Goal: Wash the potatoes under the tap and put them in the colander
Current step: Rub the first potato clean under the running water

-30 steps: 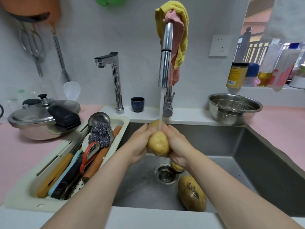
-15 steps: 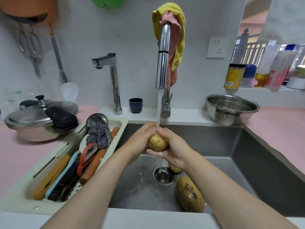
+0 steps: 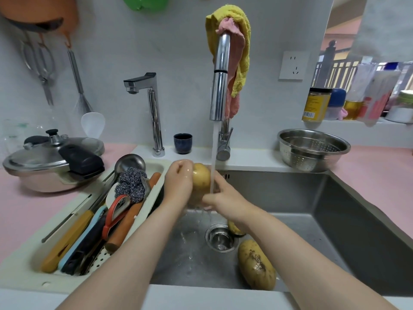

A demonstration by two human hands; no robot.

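Centre of frame: a person's two bare hands hold a potato (image 3: 201, 179) under the running tap (image 3: 220, 86), above a steel sink (image 3: 312, 209). The left hand (image 3: 178, 183) grips the potato's left side, fingers curled round it. The right hand (image 3: 224, 199) cups it from lower right, fingers wrapped beneath. The water stream (image 3: 213, 151) strikes the potato's right edge and drips off twd the drain (image 3: 220, 239).

To do this step well, I'd say: turn the potato so every face passes thru the stream, and rub w/ the thumbs at eyes and dents where soil clings. Grip firmly, since wet skin likely slips, and hold low in the sink to cut splash.

Containers:
- **Colander** (image 3: 308, 162): steel, perforated, on the pink counter at right of frame, well apart from the hands. No potatoes show in it from here.
- **Sink:** holds 2 more. A muddy potato (image 3: 256, 265) lies lower centre-right, just beside the drain. A third potato (image 3: 234, 228) is half hidden behind the right wrist.
- **Tray:** the long white tray (image 3: 20, 276) at left of the sink is packed w/ utensils, incl. a ladle (image 3: 129, 163), a wire scourer (image 3: 131, 184) and several handles.
- **Cup:** a small dark cup (image 3: 182, 143) sits on the ledge behind the sink. Its contents aren't visible.
- **Pot:** a lidded pressure cooker (image 3: 51, 162) stands at far left.
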